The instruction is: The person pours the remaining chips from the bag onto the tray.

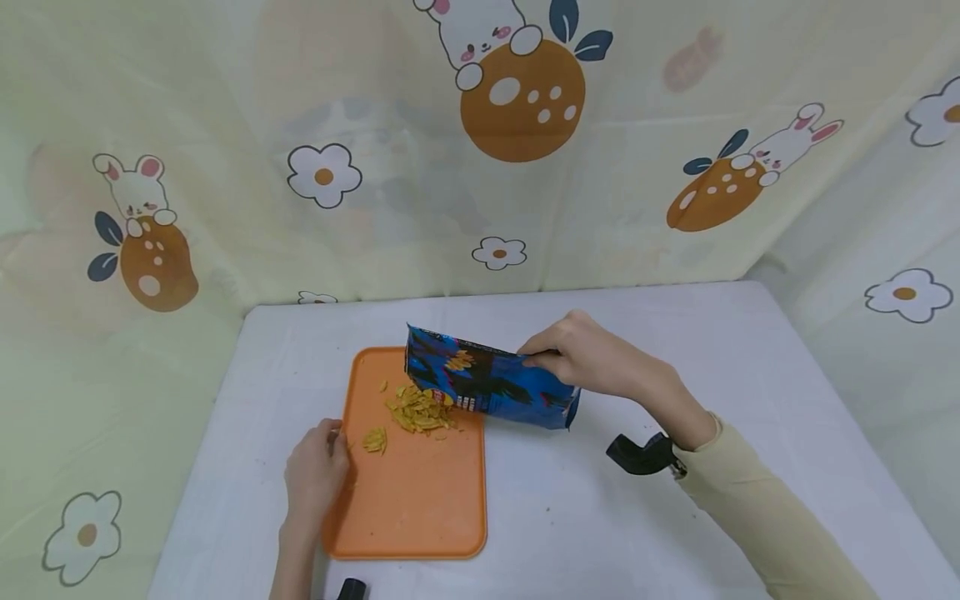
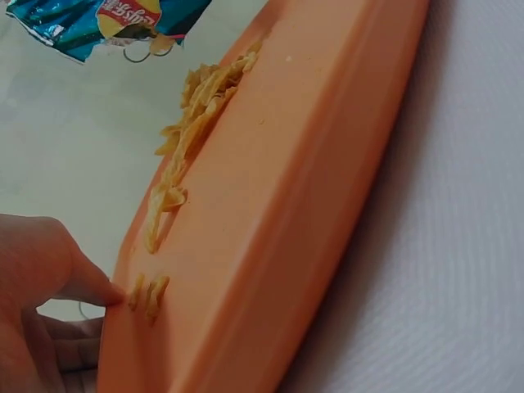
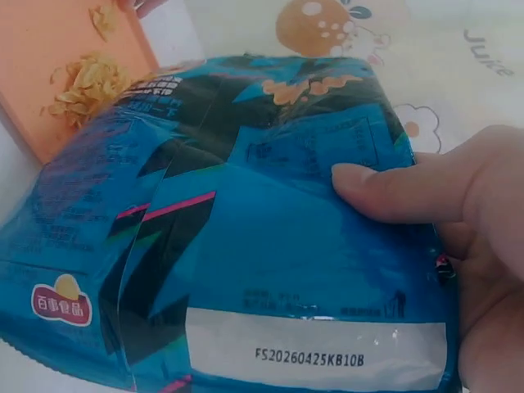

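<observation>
Start with the white table [image 1: 585, 517]: its bare stretch off the tray's right edge is where a spill would likely land. The orange tray [image 1: 420, 508] lies toward the table's left edge, and a sharp tug there could tip it or slide its load across. Over to the blue bag [image 1: 487, 379], slanting above the tray's far right corner with much of its length out past the right edge. Swing that rightward, and anything inside could miss the tray altogether. A sudden shake might do it too, sending pieces over the far edge.

The hands are well apart. The right hand [image 1: 581, 354] has the bag by its upper edge, thumb pressed on one face; too loose a pinch on slick film and it could slip. The left hand [image 1: 315, 475] pinches the tray's left edge, near the smaller clump of chips, where a stray finger could nudge pieces off.

And the look of it! The bag is glossy, creased, full-bodied, with black angular bands, thin pink stripes and a pale strip carrying a printed code; its mouth I can't make out clearly. The golden chips [image 1: 420, 412] are thin, curled, overlapping slivers, the main heap just beside the bag toward the tray's far edge, a few bits lying loose.
</observation>
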A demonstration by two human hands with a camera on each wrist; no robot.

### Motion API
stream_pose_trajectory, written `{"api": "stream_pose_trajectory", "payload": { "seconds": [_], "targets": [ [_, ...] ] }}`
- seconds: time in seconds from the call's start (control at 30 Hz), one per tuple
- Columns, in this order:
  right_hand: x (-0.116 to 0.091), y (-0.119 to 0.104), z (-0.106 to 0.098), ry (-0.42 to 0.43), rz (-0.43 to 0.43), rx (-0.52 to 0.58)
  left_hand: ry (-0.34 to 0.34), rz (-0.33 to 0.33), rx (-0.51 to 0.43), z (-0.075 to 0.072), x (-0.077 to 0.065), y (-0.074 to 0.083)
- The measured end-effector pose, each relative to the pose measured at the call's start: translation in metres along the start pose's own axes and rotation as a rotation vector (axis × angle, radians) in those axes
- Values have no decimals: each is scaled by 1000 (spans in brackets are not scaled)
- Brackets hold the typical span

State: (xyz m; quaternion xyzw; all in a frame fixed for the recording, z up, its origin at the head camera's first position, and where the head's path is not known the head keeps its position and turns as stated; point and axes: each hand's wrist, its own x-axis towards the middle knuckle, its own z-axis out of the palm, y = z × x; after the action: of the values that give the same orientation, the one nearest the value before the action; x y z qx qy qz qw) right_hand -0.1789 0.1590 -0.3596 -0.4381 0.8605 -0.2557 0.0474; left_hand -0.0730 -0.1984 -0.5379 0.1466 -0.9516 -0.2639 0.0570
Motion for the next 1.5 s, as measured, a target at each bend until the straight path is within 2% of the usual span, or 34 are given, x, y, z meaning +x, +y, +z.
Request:
{"api": "stream_pose_trajectory", "payload": {
  "seconds": [0.33, 0.57, 0.77, 1.03, 1.23, 1.5],
  "targets": [
    [-17, 13, 3, 82, 71, 88, -2, 17, -8, 1, 2, -1],
    [-26, 12, 1, 62, 165, 145, -17, 8, -6, -2, 2, 0],
    [-38, 19, 2, 113, 275, 239, -9, 17, -6, -1, 3, -1],
    [-50, 23, 11, 168, 307, 296, -9, 9, -3, -2, 2, 0],
    [-58, 27, 15, 189, 346, 381, -20, 2, -3, -1, 1, -1],
    [-68, 26, 18, 232, 407, 391, -25, -14, 8, -1, 1, -1]
  ]
}}
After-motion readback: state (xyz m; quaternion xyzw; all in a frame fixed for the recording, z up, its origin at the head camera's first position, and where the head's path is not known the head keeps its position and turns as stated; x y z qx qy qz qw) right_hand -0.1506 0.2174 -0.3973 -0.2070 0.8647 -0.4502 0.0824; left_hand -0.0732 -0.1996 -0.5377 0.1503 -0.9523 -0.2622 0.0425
